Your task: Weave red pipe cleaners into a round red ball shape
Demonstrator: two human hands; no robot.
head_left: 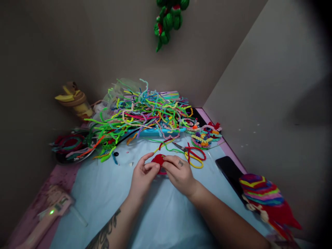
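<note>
Between my hands, above the blue table cover, is a small rounded red piece point(158, 159) that looks made of pipe cleaner, with a bit of green on it. My left hand point(145, 171) grips its left side with thumb and fingers. From the right, my right hand point(179, 172) pinches the same piece, its fingertips hiding part of it. Just beyond my right hand lie scissors point(195, 156) with red and yellow handles, partly opened. Loose red, green and yellow pipe cleaners point(166, 144) lie beside the blades.
A tangled heap of coloured pipe cleaners point(147, 110) fills a blue tray point(155, 132) at the back. A glue gun point(55, 207) with a lit green light lies front left. A black phone point(229, 173) and a striped colourful piece point(264, 193) sit right. Finished-looking trinkets point(204, 136) lie back right.
</note>
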